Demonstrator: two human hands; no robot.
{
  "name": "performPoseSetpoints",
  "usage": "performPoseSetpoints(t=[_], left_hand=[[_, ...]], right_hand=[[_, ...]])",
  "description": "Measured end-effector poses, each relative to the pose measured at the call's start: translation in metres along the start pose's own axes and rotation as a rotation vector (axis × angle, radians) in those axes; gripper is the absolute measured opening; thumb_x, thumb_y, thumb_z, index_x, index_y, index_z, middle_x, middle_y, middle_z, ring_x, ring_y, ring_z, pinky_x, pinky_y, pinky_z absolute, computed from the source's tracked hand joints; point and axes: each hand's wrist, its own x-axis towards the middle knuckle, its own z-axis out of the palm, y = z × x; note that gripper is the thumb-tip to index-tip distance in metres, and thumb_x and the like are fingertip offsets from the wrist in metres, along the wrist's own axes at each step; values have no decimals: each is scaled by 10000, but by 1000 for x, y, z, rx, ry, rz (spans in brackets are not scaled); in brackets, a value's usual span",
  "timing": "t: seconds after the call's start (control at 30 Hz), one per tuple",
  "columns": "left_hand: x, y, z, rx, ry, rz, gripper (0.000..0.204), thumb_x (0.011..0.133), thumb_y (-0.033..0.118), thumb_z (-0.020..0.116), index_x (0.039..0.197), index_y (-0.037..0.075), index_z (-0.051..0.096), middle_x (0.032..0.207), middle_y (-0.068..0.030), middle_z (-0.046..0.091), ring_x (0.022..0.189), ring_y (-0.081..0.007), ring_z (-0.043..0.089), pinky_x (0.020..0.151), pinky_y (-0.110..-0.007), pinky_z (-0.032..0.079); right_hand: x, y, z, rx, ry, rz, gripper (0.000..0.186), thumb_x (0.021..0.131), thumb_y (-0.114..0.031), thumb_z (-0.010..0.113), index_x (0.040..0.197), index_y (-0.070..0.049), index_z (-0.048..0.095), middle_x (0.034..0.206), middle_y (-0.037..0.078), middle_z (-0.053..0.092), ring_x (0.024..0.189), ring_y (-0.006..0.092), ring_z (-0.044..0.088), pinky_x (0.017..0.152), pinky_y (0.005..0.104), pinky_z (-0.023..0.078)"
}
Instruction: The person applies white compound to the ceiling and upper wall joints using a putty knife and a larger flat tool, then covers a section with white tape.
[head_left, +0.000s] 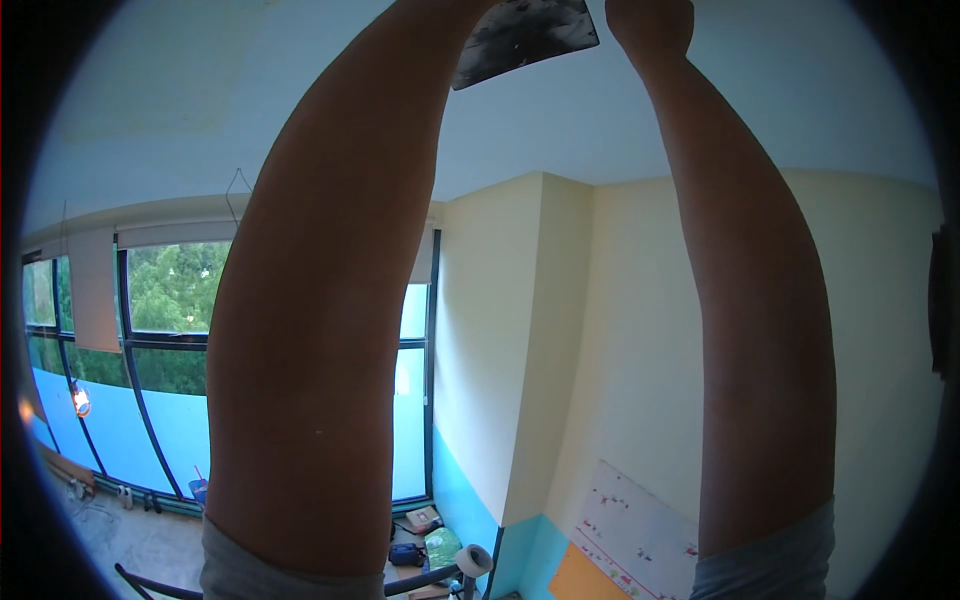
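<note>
Both my arms, in short grey sleeves, stretch up toward the pale ceiling (540, 130). At the top edge my left hand (462, 8) is mostly cut off, and its fingers are out of the picture. Right beside its wrist is a dark, flat, straight-edged plate (525, 42) with whitish smears, close under the ceiling. Whether that hand grips the plate is hidden. My right hand (652, 18) is raised to the right of the plate, apart from its visible edge. Only its lower part shows, so its fingers cannot be seen.
Dark-framed windows (170, 340) with blinds line the left. A cream wall corner (542, 330) juts out ahead. Low down are a curved dark bar with a pale round end (473, 560), a green bag (442, 547) and a patterned white board (640, 525).
</note>
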Motion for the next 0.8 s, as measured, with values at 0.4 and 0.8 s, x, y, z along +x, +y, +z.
performPoseSetpoints(t=[0.4, 0.8], left_hand=[[-34, -5, -20, 103, -381, 175, 434, 1005, 276, 505, 1383, 77, 432, 1116, -252, 676, 1055, -414, 654, 926, -516, 525], [-31, 31, -53, -3, -580, -289, 555, 995, 239, 520, 1486, 81, 315, 1136, -264, 670, 1065, -409, 654, 953, -512, 518]], right_hand=[[7, -9, -2, 89, -157, 86, 423, 851, -374, 711, 794, 43, 662, 851, 281, 670, 850, 451, 647, 776, 487, 517], [1, -12, -11, 60, -349, 96, 395, 889, -353, 688, 935, 39, 710, 1009, 223, 699, 939, 391, 655, 847, 459, 512]])
